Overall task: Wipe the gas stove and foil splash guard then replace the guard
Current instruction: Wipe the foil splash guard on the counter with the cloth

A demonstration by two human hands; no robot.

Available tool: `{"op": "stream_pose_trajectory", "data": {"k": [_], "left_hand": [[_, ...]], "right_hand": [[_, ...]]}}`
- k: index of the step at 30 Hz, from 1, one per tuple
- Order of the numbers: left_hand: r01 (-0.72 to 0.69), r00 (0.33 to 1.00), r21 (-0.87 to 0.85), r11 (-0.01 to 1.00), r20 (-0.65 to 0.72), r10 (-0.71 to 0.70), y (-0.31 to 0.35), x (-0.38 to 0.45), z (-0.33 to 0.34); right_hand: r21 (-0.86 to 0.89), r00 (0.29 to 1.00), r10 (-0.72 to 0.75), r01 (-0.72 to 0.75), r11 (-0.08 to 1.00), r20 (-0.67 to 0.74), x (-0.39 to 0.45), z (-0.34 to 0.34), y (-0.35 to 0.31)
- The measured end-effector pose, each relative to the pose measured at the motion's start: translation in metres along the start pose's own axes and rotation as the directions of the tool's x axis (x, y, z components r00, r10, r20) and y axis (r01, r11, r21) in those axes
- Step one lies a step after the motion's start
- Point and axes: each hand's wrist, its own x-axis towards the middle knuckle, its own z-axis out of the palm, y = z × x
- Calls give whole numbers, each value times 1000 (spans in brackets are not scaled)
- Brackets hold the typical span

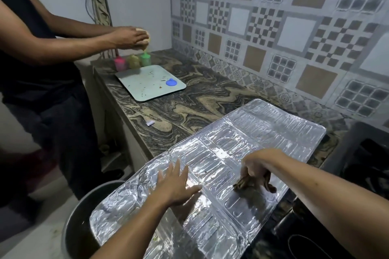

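The foil splash guard (263, 132) lies flat and unfolded across the patterned counter, its near end hanging past the counter edge. My left hand (174, 185) presses flat on it with fingers spread. My right hand (255, 166) is closed on a brown cloth (246, 184) that touches the foil to the right of centre. The black gas stove (362, 157) shows partly at the right edge, mostly hidden by the guard.
Another person stands at the left, both hands (130, 37) over three small coloured cups (132, 61). A pale tray (147, 84) with a blue lid sits on the counter (189, 103). A grey bucket (77, 216) stands below the foil's near end. Tiled wall behind.
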Motion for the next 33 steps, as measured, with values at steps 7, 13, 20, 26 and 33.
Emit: {"op": "stream_pose_trajectory", "data": {"k": [7,13,20,26,33], "left_hand": [[8,996,36,999,94,-11,-1,4,-3],[21,991,59,998,134,-28,3,4,-11],[40,994,75,996,95,-47,5,4,-7],[35,995,70,997,92,-41,6,2,-7],[28,995,57,998,91,-33,5,1,-8]], "right_hand": [[128,995,-31,42,991,-90,-7,-62,-9],[243,852,-73,228,943,-518,27,-60,-63],[65,933,-48,77,995,-356,19,-19,-54],[-73,999,51,-50,996,15,-7,-7,-26],[326,908,-47,197,925,-417,-9,-51,-42]]}}
